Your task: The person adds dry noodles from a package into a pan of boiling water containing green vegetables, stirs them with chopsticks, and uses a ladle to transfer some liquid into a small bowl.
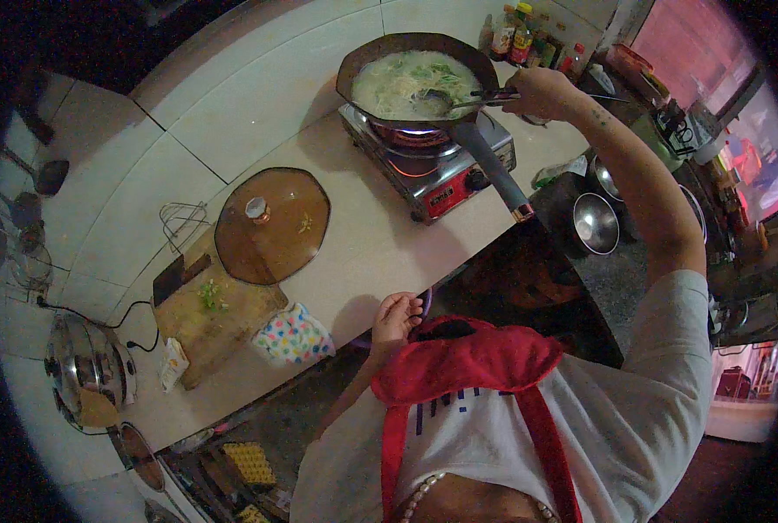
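My right hand (543, 91) grips the handle of a metal ladle (436, 99), its bowl dipped in a dark octagonal wok (353, 82). Pale broth with noodles and green leaves (422, 72) fills much of the wok. It sits on a portable gas stove (438, 173), where a bluish flame glows beneath. The wok's long grey handle (490, 163) juts toward the counter's front edge. My left hand (399, 317), fingers curled and nothing visible in them, is at that edge close to my red apron (467, 363). Part of a purple rim (427, 302) shows behind it.
An octagonal brown glass lid (271, 242) lies left of the stove. Beside it are a cutting board (225, 327) with chopped greens (211, 295), a cleaver (170, 280) and a dotted cloth (295, 333). Steel bowls (596, 223) stand to the right, sauce bottles (513, 36) behind.
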`<state>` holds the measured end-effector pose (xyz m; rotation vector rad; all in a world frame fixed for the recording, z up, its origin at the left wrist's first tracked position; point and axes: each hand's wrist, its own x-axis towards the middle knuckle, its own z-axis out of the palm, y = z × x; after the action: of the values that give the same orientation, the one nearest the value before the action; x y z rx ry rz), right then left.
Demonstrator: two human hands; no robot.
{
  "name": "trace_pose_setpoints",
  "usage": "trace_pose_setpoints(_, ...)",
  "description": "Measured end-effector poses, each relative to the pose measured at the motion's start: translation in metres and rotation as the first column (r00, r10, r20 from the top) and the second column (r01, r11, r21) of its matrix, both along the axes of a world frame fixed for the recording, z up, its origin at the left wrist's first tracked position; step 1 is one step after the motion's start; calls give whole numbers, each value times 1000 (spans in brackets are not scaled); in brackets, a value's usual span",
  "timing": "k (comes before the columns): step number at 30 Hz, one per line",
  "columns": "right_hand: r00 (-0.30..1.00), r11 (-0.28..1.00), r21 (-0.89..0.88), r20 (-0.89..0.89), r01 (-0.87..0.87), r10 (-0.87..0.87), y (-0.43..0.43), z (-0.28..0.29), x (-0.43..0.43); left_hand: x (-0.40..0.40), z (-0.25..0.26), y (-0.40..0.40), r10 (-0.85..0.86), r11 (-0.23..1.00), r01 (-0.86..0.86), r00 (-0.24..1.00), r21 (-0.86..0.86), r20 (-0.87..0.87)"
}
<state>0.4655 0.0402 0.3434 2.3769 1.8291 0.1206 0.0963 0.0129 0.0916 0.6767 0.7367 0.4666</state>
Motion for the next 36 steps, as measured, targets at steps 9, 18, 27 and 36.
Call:
trace_pose_setpoints(9, 1000, 999, -40, -13, 24, -24, -1, 5, -7, 1, -2, -1, 15, 1000, -15, 1000, -13, 2)
trace_pose_setpoints(18, 999, 998, -46, 19, 44, -43, -1, 3, -5, 0, -18, -2, 14, 1000, -14, 998, -13, 54)
trace_pose_setpoints(27, 993, 993, 13, 34, 116, -116, -19, 5, -8, 25, -8, -3, -82, 994, 85, 996, 73, -34)
trace_pose_setpoints(36, 991, 994, -7, -75, 110, -110, -37, 40, -11, 235, -11, -45, -610, 736, 552, 792, 392, 30)
